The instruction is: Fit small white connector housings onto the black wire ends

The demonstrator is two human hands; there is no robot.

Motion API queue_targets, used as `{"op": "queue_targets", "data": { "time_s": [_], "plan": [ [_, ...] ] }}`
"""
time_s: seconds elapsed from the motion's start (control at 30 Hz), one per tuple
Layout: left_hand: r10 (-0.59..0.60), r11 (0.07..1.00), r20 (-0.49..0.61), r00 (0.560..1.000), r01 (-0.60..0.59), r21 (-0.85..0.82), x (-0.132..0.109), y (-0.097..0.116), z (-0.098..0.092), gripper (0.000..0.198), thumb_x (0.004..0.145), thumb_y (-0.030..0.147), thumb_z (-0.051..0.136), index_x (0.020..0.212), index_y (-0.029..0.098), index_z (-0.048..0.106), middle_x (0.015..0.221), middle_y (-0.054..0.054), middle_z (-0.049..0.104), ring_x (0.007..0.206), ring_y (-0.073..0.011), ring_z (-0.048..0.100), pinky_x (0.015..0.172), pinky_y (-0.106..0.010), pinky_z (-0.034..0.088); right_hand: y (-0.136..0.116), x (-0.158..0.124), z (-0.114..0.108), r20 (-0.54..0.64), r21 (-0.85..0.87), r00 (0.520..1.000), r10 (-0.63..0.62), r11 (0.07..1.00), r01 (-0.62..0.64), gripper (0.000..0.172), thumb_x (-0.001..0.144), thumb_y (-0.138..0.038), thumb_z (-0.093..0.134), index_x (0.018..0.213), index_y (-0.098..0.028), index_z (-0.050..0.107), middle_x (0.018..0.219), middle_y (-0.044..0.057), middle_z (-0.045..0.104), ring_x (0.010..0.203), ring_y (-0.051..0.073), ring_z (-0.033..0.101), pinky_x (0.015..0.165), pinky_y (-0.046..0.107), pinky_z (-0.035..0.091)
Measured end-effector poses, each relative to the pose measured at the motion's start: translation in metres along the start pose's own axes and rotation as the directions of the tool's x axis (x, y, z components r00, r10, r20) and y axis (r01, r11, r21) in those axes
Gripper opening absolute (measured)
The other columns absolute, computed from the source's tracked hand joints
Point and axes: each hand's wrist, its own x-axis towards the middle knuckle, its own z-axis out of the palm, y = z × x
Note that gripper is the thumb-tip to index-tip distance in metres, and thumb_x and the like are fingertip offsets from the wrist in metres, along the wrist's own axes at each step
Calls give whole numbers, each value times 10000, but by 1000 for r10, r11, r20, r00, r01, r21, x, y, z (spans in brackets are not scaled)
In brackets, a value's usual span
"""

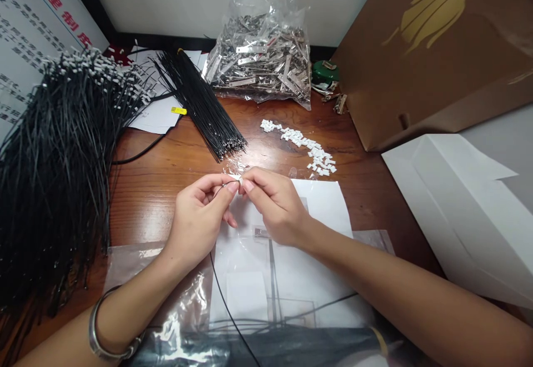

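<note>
My left hand (202,217) pinches the end of a thin black wire (227,300) that trails down toward me. My right hand (272,203) pinches a tiny white connector piece (240,179) against that wire end; the fingertips of both hands meet above the wooden table (166,172). A straight bundle of black wires (204,106) lies just beyond my hands. Right of it runs a loose line of small white connector pieces (310,147). A big fanned heap of black wires with white tips (62,150) fills the left side.
A clear bag of metal clips (262,61) stands at the back centre, with a green object (325,73) beside it. A brown paper bag (437,50) and a white folded bag (466,211) occupy the right. White paper and plastic sheets (250,278) lie under my forearms.
</note>
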Motion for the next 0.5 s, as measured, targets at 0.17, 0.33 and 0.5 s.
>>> {"op": "queue_targets", "data": {
  "time_s": [0.17,0.33,0.5],
  "plan": [
    [2,1000,2,1000,-2,13,-1,1,0,139,781,263,690,841,146,646,461,72,531,398,-88,545,433,-186,419,0,0,-1,7,-53,999,-39,998,39,219,927,-201,417,725,-188,502,684,-3,522,641,127,487,626,285,372],
    [1,1000,-4,1000,-1,20,-1,1,1,129,772,255,689,827,146,647,461,70,533,396,-90,547,429,-186,414,1,0,-2,26,-118,997,-78,990,80,217,923,-172,405,719,-195,477,673,-5,492,627,127,463,607,283,353],
    [12,999,-6,1000,-12,31,-1,0,1,122,771,248,687,820,143,646,472,67,542,396,-84,546,429,-179,413,2,0,-3,42,-170,993,-109,979,114,209,912,-155,400,714,-197,453,665,-5,467,617,130,441,596,287,336]
  ]
}}
